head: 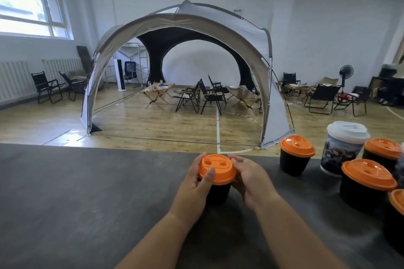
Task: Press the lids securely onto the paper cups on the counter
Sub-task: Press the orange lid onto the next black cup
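A black paper cup (217, 192) stands on the dark grey counter (76, 192) with an orange lid (217, 168) on top. My left hand (196, 183) grips the cup's left side, its thumb lying on the lid's near rim. On the other side, my right hand (249, 177) curls its fingers around the lid's right edge. Other black cups with orange lids stand to the right: one at the back (295, 155), one nearer (367, 183), one behind it (382, 150), and one cut off by the frame's right edge (396, 214).
A taller printed cup (341, 148) with a white lid stands among the cups at the right. Beyond the counter's far edge lies a wooden floor with a large dome tent (181, 67), folding chairs and tables.
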`<state>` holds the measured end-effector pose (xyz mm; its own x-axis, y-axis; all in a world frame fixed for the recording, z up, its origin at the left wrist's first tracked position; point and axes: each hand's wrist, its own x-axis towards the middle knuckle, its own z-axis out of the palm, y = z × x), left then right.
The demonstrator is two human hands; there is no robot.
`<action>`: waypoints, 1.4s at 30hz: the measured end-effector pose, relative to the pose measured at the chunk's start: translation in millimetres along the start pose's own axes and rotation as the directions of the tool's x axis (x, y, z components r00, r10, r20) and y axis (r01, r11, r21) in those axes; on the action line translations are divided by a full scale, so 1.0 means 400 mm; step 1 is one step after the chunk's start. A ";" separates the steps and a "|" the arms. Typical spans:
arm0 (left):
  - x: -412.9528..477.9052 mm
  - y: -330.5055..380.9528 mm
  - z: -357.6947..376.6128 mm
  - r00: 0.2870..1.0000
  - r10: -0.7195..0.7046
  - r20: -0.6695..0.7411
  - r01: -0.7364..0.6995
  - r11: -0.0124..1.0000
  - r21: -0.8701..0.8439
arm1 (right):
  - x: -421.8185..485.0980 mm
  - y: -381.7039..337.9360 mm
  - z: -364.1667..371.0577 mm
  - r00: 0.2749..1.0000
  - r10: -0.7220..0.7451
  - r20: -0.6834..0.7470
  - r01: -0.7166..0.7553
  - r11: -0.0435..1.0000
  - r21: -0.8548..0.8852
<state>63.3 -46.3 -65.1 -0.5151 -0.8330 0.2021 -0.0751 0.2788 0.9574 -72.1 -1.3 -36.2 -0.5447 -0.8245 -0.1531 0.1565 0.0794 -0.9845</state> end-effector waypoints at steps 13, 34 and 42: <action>0.009 -0.008 0.001 1.000 -0.001 -0.014 0.001 1.000 -0.019 | -0.067 0.039 0.016 0.978 -0.133 0.160 0.160 0.972 -0.173; -0.004 -0.007 -0.009 0.989 -0.080 -0.126 0.069 0.993 -0.091 | -0.043 0.051 0.017 0.976 -0.117 0.183 0.118 0.993 0.007; -0.010 0.007 -0.023 0.956 -0.052 -0.289 0.065 0.997 0.036 | -0.042 0.047 0.009 0.976 -0.092 0.199 0.098 0.995 -0.017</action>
<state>73.2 -46.6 -61.4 -0.2414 -0.9489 0.2033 -0.1387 0.2410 0.9606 -57.1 11.9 -51.8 -0.3815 -0.9234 -0.0414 0.0884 0.0082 -0.9960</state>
